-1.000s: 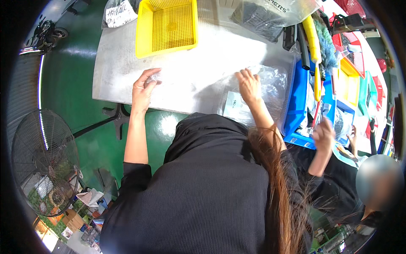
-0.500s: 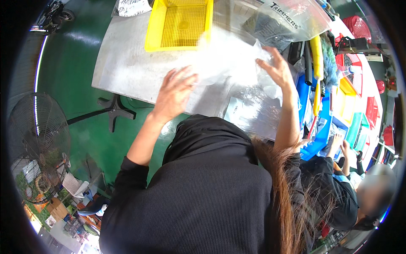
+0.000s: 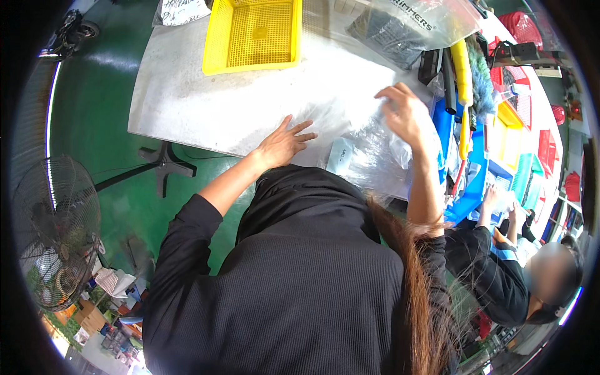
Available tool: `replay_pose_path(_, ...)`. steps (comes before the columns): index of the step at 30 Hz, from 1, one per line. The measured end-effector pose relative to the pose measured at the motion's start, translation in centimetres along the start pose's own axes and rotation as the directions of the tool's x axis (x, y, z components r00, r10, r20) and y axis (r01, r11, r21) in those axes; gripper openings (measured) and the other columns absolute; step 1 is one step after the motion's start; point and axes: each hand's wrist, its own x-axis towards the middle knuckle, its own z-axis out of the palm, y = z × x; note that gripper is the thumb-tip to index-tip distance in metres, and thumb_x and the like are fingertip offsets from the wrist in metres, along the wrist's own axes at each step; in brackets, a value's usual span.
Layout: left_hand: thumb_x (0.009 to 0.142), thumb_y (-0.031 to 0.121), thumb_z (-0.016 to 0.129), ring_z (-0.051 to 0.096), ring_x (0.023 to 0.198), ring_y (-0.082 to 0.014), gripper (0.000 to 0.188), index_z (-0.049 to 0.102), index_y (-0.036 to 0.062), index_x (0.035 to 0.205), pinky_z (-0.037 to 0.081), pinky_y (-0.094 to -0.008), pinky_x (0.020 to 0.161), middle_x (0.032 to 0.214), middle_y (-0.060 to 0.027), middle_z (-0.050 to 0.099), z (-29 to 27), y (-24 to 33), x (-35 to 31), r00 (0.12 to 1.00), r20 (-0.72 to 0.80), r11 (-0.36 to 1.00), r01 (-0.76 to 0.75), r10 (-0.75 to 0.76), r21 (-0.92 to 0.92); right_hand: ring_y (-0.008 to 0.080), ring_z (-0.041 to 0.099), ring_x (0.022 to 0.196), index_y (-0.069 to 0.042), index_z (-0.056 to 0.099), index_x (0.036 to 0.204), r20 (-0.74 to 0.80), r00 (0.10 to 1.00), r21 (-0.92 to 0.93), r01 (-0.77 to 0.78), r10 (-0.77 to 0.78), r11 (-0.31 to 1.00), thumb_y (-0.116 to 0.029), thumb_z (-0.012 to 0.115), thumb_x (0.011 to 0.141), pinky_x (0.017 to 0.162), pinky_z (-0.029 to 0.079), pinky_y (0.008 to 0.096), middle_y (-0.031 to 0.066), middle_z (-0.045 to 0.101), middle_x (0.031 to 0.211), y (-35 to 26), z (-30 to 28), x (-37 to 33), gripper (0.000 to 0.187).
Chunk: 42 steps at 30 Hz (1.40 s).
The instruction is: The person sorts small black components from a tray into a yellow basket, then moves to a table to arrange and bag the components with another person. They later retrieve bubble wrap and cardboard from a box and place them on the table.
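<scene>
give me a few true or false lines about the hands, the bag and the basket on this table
1. The left hand lies flat, fingers spread, on the table. True.
2. The right hand holds the yellow basket. False: it grips the clear plastic bag; the basket sits apart at the far side of the table.
3. The yellow basket is full of parts. False: only its mesh bottom shows.
4. A fan stands on the green floor to the person's left. True.
5. Another person is at work to the right. True.
</scene>
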Motion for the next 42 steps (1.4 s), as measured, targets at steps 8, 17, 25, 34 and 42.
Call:
replay_pose_path(8, 0.074, 0.008, 0.056, 0.034, 0.125, -0.0283, 0.042, 0.049, 0.0053, 0.116, 0.031, -0.045, 0.101, 0.13, -0.0117, 0.042, 4.7, -1.6, 0.8, 0.936, -0.334, 0.974, 0.037, -0.112, -0.223, 0.0304, 0.06, 0.083, -0.024, 0.036, 0.131, 0.453, 0.886, -0.372, 0.09, 0.097, 0.924, -0.017, 0.079, 0.056, 0.069, 0.049, 0.039, 0.0158, 0.055, 0.097, -2.2, 7.3, -1.4, 0.087)
replay_pose_path(17, 0.088, 0.022, 0.048, 0.039, 0.12, -0.0295, 0.045, 0.036, 0.0077, 0.128, 0.031, -0.042, 0.098, 0.128, -0.0129, 0.043, 5.8, -2.6, 1.2, 0.845, -0.404, 0.919, 0.226, -0.35, -0.324, 0.0276, 0.052, 0.088, -0.02, 0.031, 0.128, 0.238, 0.969, -0.363, 0.155, -0.069, 0.919, -0.001, 0.061, 0.07, 0.067, 0.046, 0.0406, 0.0147, 0.045, 0.108, 0.2, 13.7, -6.7, 0.069)
replay_pose_path(25, 0.091, 0.024, 0.039, 0.032, 0.125, -0.0251, 0.042, 0.036, 0.0152, 0.132, 0.03, -0.0526, 0.096, 0.134, -0.0053, 0.039, 6.6, -5.2, 2.7, 0.835, -0.273, 0.878, 0.462, -0.478, -0.125, 0.018, 0.053, 0.08, -0.014, 0.056, 0.1, 0.051, 0.966, -0.312, 0.256, -0.253, 0.915, -0.007, 0.053, 0.073, 0.064, 0.043, 0.0339, 0.0024, 0.05, 0.092, 0.9, 13.9, -7.0, 0.029)
replay_pose_path(34, 0.089, 0.023, 0.039, 0.018, 0.133, -0.024, 0.045, 0.033, 0.0239, 0.134, 0.023, -0.0593, 0.1, 0.145, 0.0007, 0.02, 4.5, -8.6, 3.2, 0.745, -0.236, 0.77, 0.637, -0.624, -0.027, 0.0271, 0.063, 0.073, -0.015, 0.067, 0.082, 0.419, 0.896, -0.111, -0.11, 0.147, 0.988, -0.03, 0.063, 0.075, 0.066, 0.05, 0.0378, 0.0079, 0.063, 0.083, 1.5, 10.3, -10.5, 0.017)
replay_pose_path(42, 0.084, 0.054, 0.049, 0.064, 0.067, -0.0177, 0.054, 0.06, 0.0025, 0.096, 0.048, -0.029, 0.054, 0.079, -0.0106, 0.066, 3.5, -2.5, -2.1, 0.52, 0.555, -0.05, 0.699, -0.649, -0.713, 0.0348, 0.063, 0.086, 0.009, 0.062, 0.093, 0.205, 0.75, 0.07, -0.652, 0.629, 0.755, -0.058, 0.065, 0.068, 0.077, 0.048, 0.0384, 0.0261, 0.063, 0.087, 8.6, 9.2, -3.1, 0.071)
